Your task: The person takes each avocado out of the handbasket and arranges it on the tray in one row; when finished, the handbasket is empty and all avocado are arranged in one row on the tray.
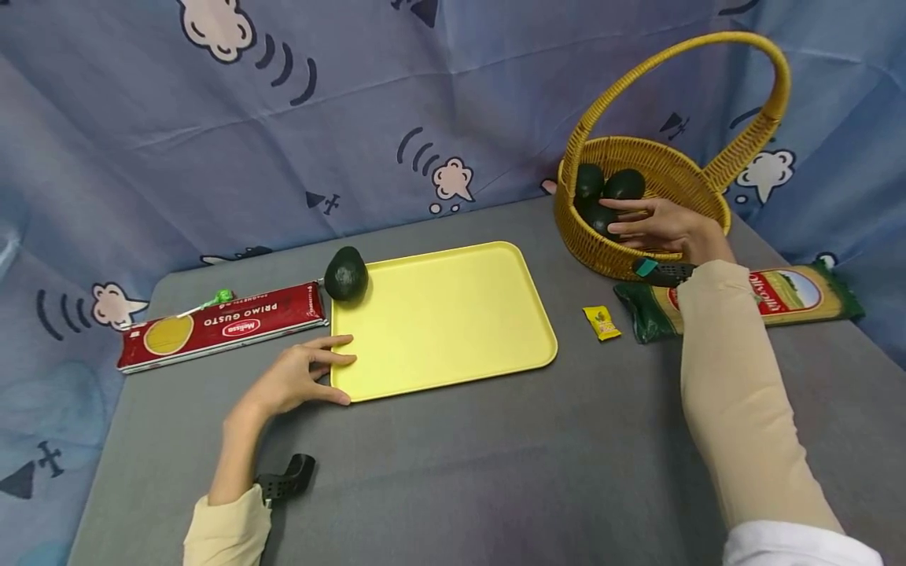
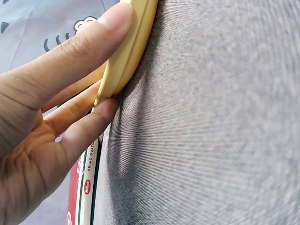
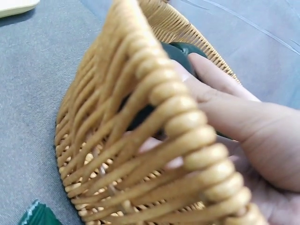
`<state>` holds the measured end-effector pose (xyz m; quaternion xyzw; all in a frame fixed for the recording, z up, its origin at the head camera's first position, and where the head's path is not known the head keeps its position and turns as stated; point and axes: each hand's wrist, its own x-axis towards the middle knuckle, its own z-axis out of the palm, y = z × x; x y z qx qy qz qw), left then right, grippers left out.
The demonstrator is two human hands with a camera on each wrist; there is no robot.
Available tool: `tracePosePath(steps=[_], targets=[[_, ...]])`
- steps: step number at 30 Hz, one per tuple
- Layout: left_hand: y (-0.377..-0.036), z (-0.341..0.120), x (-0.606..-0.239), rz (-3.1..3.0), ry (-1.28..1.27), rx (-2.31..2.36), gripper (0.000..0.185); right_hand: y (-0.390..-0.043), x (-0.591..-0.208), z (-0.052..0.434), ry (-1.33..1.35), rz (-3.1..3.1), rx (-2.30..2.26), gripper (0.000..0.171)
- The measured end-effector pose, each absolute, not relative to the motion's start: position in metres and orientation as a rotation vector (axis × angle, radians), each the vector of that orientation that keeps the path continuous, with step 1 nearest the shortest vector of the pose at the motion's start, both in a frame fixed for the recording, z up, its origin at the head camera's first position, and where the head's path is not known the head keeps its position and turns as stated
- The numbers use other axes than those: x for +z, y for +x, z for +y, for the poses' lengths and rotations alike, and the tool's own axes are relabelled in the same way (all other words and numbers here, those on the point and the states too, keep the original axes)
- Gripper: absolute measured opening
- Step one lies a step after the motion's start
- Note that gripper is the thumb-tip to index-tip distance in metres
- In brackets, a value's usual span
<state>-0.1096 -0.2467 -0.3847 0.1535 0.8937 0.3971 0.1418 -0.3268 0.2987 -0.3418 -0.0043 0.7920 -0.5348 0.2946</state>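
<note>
My left hand (image 1: pixel 290 380) holds the yellow tray (image 1: pixel 446 322) at its near left corner. In the left wrist view, the thumb lies along the tray's rim (image 2: pixel 133 51) and the other fingers meet its edge. One dark green avocado (image 1: pixel 346 274) lies at the tray's far left corner. Inside the wicker basket (image 1: pixel 679 169), my right hand (image 1: pixel 661 224) reaches over several avocados. Its fingers are extended and touch the nearest avocado (image 1: pixel 598 216). The basket's weave partly hides this hand and a dark avocado (image 3: pixel 140 116) in the right wrist view.
Left of the tray lies a red spaghetti pack (image 1: pixel 226 324), with a green-topped lollipop (image 1: pixel 223 296) against its far side. A small yellow packet (image 1: pixel 602 323) sits right of the tray. Under the right forearm lies a green pasta bag (image 1: pixel 793 292). The basket's tall handle (image 1: pixel 679 49) arches above it.
</note>
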Motion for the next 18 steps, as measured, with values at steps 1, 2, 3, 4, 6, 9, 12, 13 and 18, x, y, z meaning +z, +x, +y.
tracePosePath(steps=[1, 2, 3, 4, 6, 9, 12, 13, 18], targets=[[-0.11, -0.247, -0.385, 2.579, 0.44, 1.144, 0.058, -0.326, -0.341, 0.299, -0.013, 2.11, -1.42, 0.065], [-0.11, -0.246, -0.384, 2.58, 0.442, 1.141, 0.058, -0.326, -0.341, 0.3, -0.013, 2.111, -1.418, 0.065], [-0.11, -0.246, -0.384, 2.58, 0.447, 1.142, 0.058, -0.326, -0.34, 0.3, -0.017, 2.111, -1.417, 0.066], [-0.109, -0.246, -0.383, 2.583, 0.449, 1.137, 0.058, -0.325, -0.339, 0.301, -0.03, 2.115, -1.409, 0.066], [-0.109, -0.245, -0.382, 2.588, 0.456, 1.131, 0.058, -0.324, -0.339, 0.302, -0.035, 2.123, -1.401, 0.067], [-0.108, -0.245, -0.381, 2.59, 0.454, 1.129, 0.057, -0.323, -0.338, 0.304, -0.028, 2.12, -1.422, 0.066], [-0.108, -0.245, -0.381, 2.605, 0.451, 1.106, 0.058, -0.322, -0.338, 0.307, -0.031, 2.124, -1.438, 0.065], [-0.108, -0.245, -0.381, 2.613, 0.453, 1.095, 0.058, -0.322, -0.338, 0.307, -0.033, 2.129, -1.437, 0.065], [-0.109, -0.245, -0.382, 2.644, 0.479, 1.061, 0.058, -0.319, -0.336, 0.31, -0.032, 2.15, -1.426, 0.065]])
